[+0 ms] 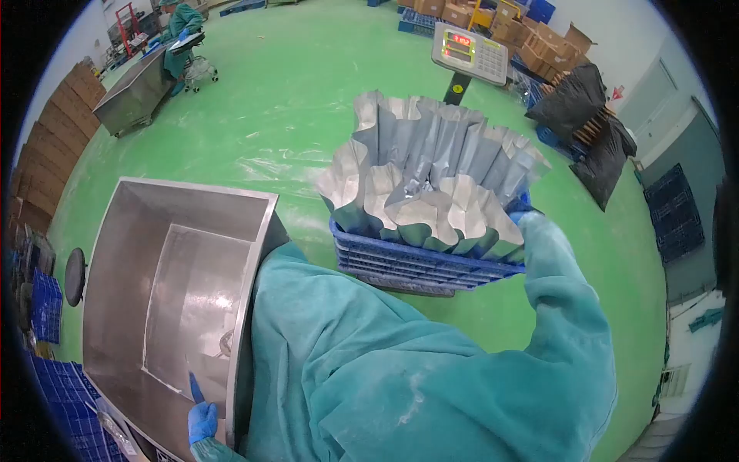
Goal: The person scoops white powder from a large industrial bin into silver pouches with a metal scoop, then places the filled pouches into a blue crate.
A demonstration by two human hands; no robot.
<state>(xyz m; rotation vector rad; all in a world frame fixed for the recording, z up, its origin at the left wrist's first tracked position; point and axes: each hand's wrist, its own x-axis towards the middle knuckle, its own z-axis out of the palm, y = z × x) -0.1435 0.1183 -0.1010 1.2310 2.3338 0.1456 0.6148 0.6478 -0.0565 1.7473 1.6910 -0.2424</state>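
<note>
My left hand, in a blue glove, is closed round a slim blue-handled tool with a thin pointed tip. Both are over the near end of a deep stainless-steel tub, where a curved metal piece shows against the inner wall. My right hand, also gloved in blue, is at the right corner of a blue plastic crate; its fingers are mostly hidden. A silver foil liner stands up in folds from the crate, gaping at the top.
The crate stands on a floor scale, whose display with red digits rises behind it. Black bags and cardboard boxes are at the back right. Another person is beside a metal cart. Blue crates stand left.
</note>
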